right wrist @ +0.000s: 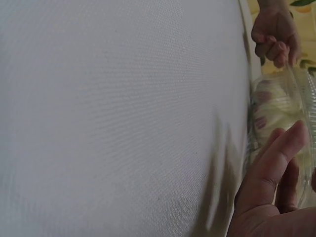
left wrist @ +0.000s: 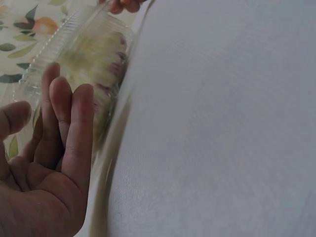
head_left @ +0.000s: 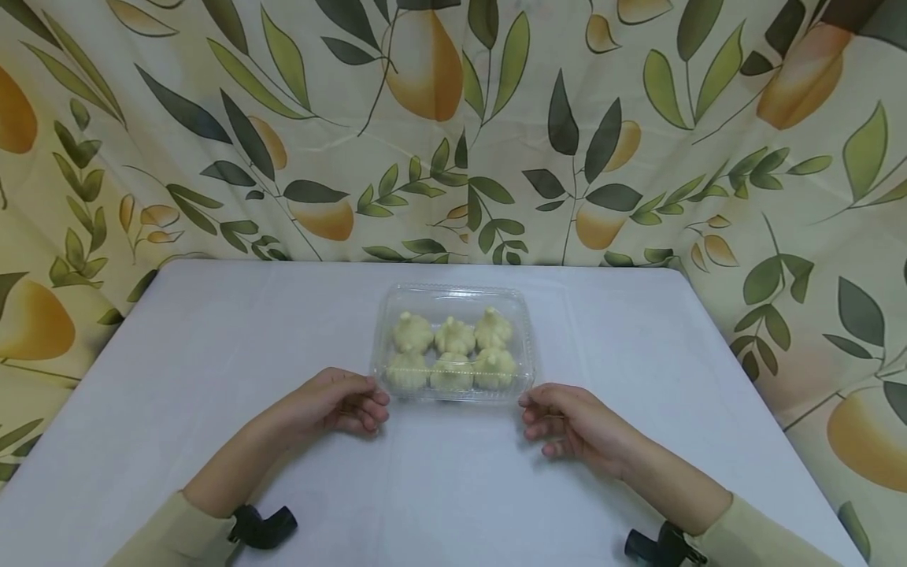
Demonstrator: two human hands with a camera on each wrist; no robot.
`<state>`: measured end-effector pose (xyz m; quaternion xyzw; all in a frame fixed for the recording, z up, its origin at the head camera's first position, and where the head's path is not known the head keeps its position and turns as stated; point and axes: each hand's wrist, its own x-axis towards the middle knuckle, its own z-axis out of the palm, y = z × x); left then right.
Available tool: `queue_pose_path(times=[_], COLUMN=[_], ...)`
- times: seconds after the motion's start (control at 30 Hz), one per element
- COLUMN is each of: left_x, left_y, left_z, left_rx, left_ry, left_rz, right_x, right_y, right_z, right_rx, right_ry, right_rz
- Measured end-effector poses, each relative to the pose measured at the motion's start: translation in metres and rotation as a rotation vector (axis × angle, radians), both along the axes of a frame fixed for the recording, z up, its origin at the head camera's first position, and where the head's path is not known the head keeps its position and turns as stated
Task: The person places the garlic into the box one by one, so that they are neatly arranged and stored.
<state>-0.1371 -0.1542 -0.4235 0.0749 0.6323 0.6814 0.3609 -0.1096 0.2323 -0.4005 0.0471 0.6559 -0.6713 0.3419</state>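
A clear plastic clamshell box [head_left: 453, 297] with its lid down sits on the table. Inside lie several pale yellow-green, garlic-bulb-shaped pieces [head_left: 453, 336] in two rows; purple marks show low on their sides in the wrist views. At the box's front left corner is my left hand [head_left: 347, 403], fingers loosely bent, thumb apart from them in the left wrist view. By the front right corner is my right hand [head_left: 570, 421], its fingers loosely bent and fingertips close to the rim. Whether either hand's fingertips touch the plastic, I cannot tell.
A white cloth covers the table [head_left: 453, 488]. Behind and on both sides hangs a curtain [head_left: 439, 197] printed with leaves and orange fruit. A black wrist mount [head_left: 264, 528] is at the left sleeve, another black mount [head_left: 662, 545] at the right.
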Motion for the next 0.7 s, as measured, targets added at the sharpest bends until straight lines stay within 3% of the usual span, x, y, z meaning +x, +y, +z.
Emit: queue_pose_path(times=[0.5,0.7], left_x=[0.0004,-0.0016], left_y=[0.0071,0.0098], left_z=[-0.0067,-0.0076], left_rx=[-0.016,-0.04], left_ry=[0.034,0.055], left_rz=[0.105,0.117], right_x=[-0.0015,-0.0017], right_y=[-0.0027,-0.0028], right_z=[-0.0001,0.0001], right_rx=[0.015,0.013], right_ry=[-0.008,-0.003], right_rz=[0.046,0.049])
